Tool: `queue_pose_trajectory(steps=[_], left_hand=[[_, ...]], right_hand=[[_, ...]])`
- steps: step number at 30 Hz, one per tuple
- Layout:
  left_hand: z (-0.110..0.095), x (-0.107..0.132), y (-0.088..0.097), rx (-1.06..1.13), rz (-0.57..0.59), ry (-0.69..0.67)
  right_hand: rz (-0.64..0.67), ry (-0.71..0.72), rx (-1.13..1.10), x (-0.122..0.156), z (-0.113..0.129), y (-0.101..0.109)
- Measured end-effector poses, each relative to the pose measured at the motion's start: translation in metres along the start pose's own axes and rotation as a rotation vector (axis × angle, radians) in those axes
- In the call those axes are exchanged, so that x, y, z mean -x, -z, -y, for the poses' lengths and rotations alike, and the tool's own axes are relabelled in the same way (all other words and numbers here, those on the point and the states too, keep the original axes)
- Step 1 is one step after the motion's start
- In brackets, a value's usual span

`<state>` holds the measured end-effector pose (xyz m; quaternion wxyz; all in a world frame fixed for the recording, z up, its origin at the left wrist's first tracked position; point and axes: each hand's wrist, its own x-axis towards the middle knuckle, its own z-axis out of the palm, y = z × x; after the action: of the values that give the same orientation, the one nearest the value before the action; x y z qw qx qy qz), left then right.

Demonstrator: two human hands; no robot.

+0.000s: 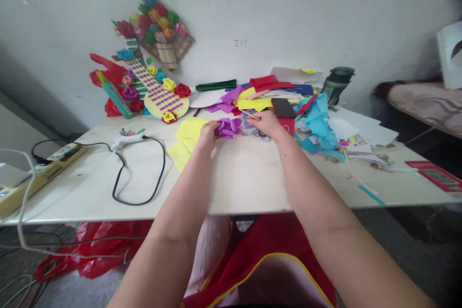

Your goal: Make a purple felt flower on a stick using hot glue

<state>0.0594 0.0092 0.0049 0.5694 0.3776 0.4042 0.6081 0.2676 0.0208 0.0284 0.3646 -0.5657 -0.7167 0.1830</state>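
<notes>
Purple paper flower (228, 127) is at abt. the middle of the desk (249, 178), held at its left edge by the L hand (207, 135); fingers pinched on it. Can't tell if it touches the desktop. R hand (266, 123), just right of it, has its fingers closed on a thin stick (249, 114), far end pointing up-left nr. the flower. Yellow sheet (184, 142) lies flat by the L hand, partly under it. Red card (287, 127) & dark phone (283, 108) sit beside the R wrist, w/ crumpled light-blue paper (319, 118) to their right. Behind the hands: purple strips (231, 100), yellow paper (254, 103), red paper (269, 83) & dk. green paper (215, 85). Dark bottle (337, 84) stands upright at back R. On the L side: white glue gun (126, 140) w/ black cord (161, 168) looped on the desk, yellow power strip (43, 178) at the edge, guitar-shaped piece (159, 91) w/ paper roses & a tilted teal glue bottle (117, 98) at the back.
</notes>
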Motion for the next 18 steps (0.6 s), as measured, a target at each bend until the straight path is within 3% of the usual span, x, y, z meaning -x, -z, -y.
queue_pose_trajectory(steps=[5, 9, 14, 18], left_hand=[[0.001, 0.003, -0.006, 0.135, 0.013, 0.057], [0.003, 0.005, -0.011, 0.195, 0.016, 0.104], [0.002, 0.009, -0.019, 0.222, 0.009, 0.19], [-0.002, 0.014, -0.021, 0.294, 0.107, 0.239]], right_hand=[[0.076, -0.087, -0.314, 0.003, 0.005, -0.007], [0.123, -0.117, -0.44, 0.006, 0.012, -0.015], [0.03, -0.095, -0.352, 0.003, 0.012, -0.021], [-0.062, -0.071, -0.132, -0.001, 0.009, -0.021]])
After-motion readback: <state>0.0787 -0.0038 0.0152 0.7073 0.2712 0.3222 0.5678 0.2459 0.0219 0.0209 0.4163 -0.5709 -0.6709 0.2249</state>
